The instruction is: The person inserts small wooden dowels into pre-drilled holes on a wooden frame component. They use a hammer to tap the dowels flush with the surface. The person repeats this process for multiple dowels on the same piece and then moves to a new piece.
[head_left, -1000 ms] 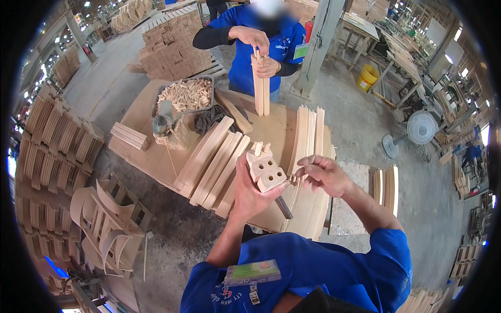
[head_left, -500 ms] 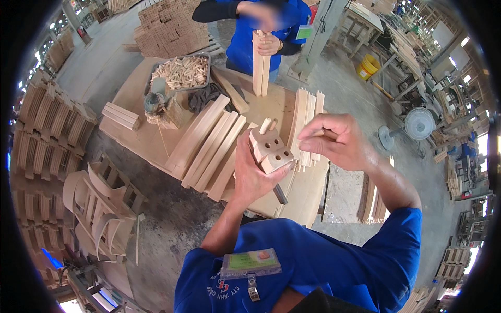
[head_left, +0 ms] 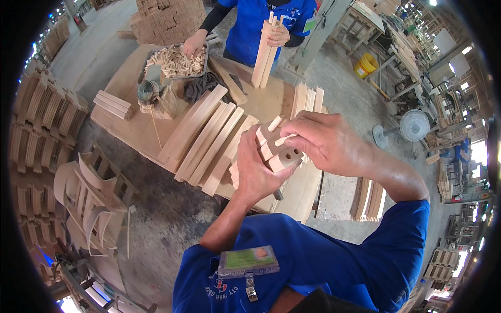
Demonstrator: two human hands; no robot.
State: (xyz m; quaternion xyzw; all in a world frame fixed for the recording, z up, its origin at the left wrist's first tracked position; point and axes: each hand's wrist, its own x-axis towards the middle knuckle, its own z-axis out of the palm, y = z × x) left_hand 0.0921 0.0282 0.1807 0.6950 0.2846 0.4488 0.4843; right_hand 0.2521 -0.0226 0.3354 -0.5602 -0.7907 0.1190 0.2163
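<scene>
Two bare hands meet above the plywood worktable (head_left: 130, 130): the left hand (head_left: 255, 172) clenches a pale wooden block with drilled holes (head_left: 279, 154), while the right hand (head_left: 326, 141) pinches a small wooden dowel (head_left: 286, 139) at the block's top.

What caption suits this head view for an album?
Left hand grips a drilled wood block; right hand pinches a dowel at it.

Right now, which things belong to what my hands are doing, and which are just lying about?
In use: left hand holding the drilled wooden block; right hand pinching a dowel at it.

Lying about: curved slats, tray of dowels, dark cloth, yellow bucket, fan.
</scene>
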